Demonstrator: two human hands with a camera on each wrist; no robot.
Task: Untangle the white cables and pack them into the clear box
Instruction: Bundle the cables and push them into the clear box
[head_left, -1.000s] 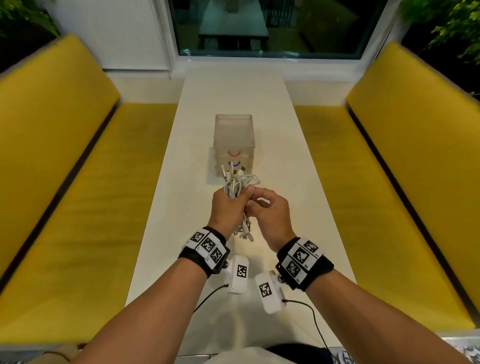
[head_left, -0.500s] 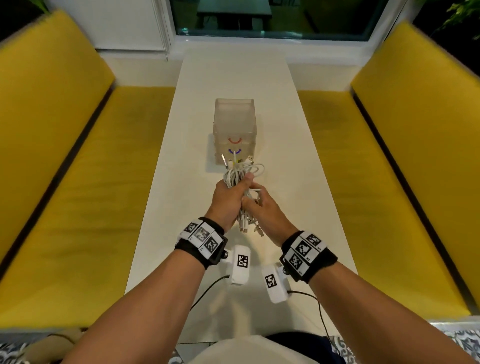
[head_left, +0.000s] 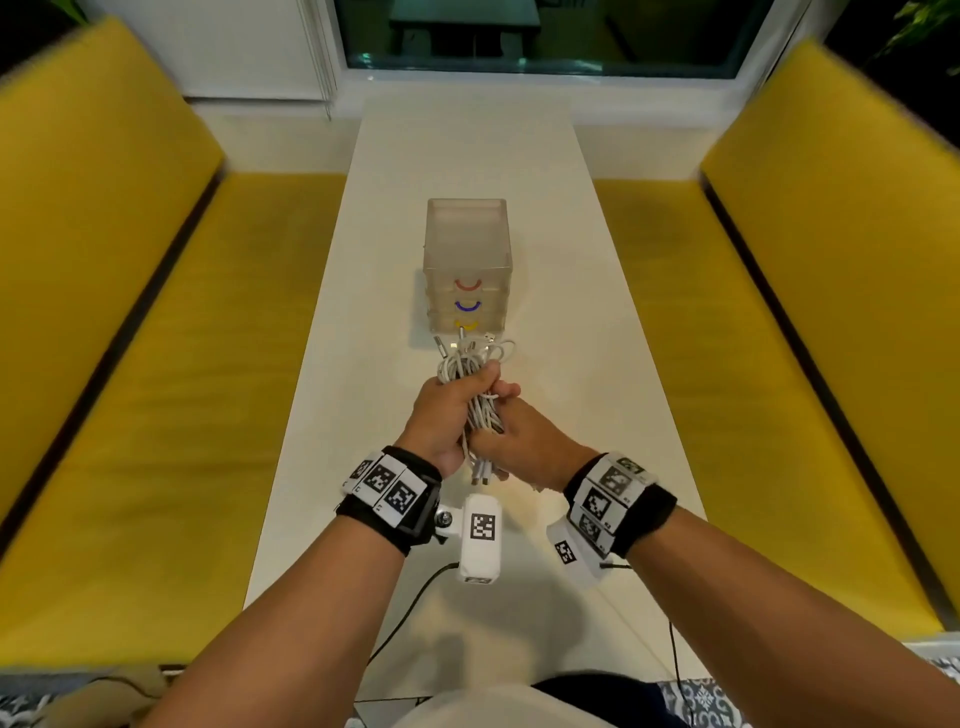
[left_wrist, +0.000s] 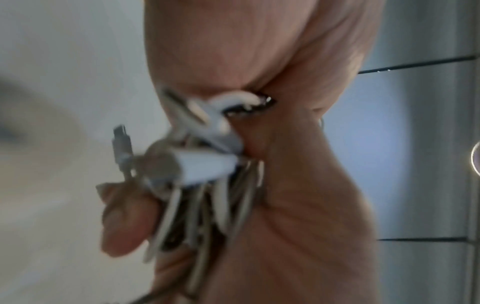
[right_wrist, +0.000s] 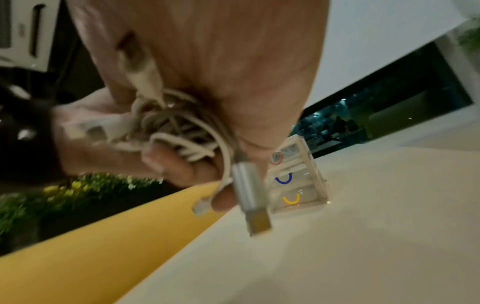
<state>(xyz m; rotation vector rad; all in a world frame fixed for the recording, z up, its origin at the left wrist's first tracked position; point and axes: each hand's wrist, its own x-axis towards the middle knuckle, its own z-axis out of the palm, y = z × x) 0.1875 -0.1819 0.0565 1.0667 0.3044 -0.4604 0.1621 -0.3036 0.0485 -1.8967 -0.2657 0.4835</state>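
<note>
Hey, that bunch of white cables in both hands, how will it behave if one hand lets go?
The white cables are probably floppy: loops droop over the left hand and plug ends dangle below the right hand. Loose ends would likely swing and snag, since the strands look tangled. The bundle seems light, resting easily in curled fingers.

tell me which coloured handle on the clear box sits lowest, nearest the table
The yellow handle on the clear box, under the blue handle and the red handle at top.
</note>
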